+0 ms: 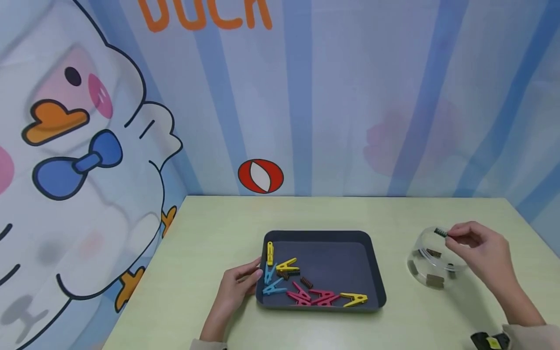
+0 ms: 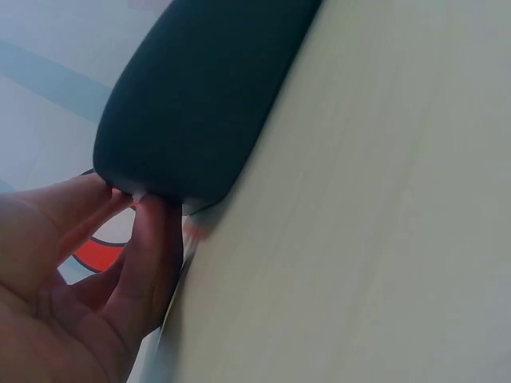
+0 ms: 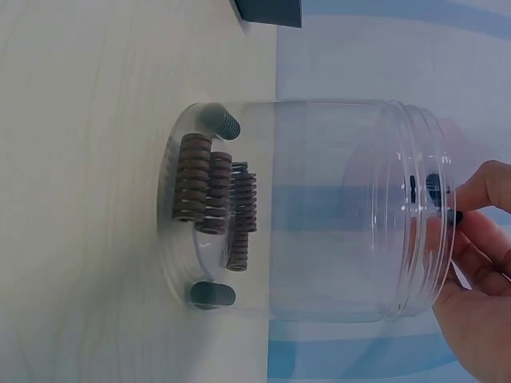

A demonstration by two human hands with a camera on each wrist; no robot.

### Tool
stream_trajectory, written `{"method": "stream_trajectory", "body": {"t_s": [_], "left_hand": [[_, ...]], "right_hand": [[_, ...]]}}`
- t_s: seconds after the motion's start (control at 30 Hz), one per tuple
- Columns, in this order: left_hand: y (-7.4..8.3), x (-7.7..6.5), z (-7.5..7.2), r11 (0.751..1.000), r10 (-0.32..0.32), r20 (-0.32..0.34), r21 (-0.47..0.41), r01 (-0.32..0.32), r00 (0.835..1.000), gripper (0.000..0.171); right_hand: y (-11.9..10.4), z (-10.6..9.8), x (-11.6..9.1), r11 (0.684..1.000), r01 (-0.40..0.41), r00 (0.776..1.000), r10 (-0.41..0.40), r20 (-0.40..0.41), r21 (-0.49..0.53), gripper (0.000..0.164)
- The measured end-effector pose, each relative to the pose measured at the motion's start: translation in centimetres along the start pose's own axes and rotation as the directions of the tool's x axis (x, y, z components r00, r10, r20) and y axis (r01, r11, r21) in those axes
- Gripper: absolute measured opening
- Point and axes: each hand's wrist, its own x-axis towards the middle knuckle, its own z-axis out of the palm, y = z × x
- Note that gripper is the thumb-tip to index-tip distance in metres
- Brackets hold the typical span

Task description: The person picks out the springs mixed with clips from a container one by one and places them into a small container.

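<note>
On the right, my right hand [image 1: 483, 248] pinches a dark coil spring [image 1: 440, 232] between thumb and fingertips at the mouth of a clear round jar [image 3: 327, 271]. The jar stands upright on the table. Several brown springs [image 3: 192, 177] and dark green springs [image 3: 212, 294] lie at its bottom. My left hand [image 1: 236, 287] grips the left edge of a dark grey tray [image 1: 341, 262], thumb at the rim. In the left wrist view, the tray's dark outer side hides its contents, and the fingertips meet its end.
Inside the tray lie yellow clothespins [image 1: 354, 299], blue clothespins [image 1: 273, 288], pink clothespins [image 1: 321, 294] and a few dark springs [image 1: 306, 282]. The pale table [image 1: 210, 233] extends back to a printed duck backdrop [image 1: 332, 97].
</note>
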Motion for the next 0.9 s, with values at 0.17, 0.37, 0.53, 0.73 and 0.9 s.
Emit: {"method": "stream_trajectory", "body": {"t_s": [0.17,0.37,0.53,0.73,0.9], "left_hand": [[0.01,-0.18,0.00,1.000,-0.003,-0.002,-0.011,0.003,1.000,0.038],[-0.06,-0.03,-0.08,1.000,0.001,-0.006,0.003,-0.001,1.000,0.038],[0.07,0.04,-0.07,1.000,0.001,-0.005,-0.002,-0.001,1.000,0.038],[0.13,0.02,-0.03,1.000,-0.007,-0.005,0.002,0.007,1.000,0.038],[0.05,-0.02,-0.02,1.000,-0.013,-0.006,0.002,0.013,1.000,0.038]], "right_hand": [[0.05,-0.02,-0.12,1.000,-0.013,1.000,0.013,0.014,-0.025,0.010],[0.09,0.00,-0.06,0.999,-0.032,0.999,0.032,0.025,0.001,0.011],[0.25,0.07,0.00,0.999,-0.045,0.998,0.044,0.037,0.023,0.011],[0.37,0.27,0.03,0.998,-0.068,0.997,0.068,0.039,0.005,0.014],[0.31,0.36,-0.05,0.997,-0.074,0.997,0.074,0.033,-0.016,0.018]]}}
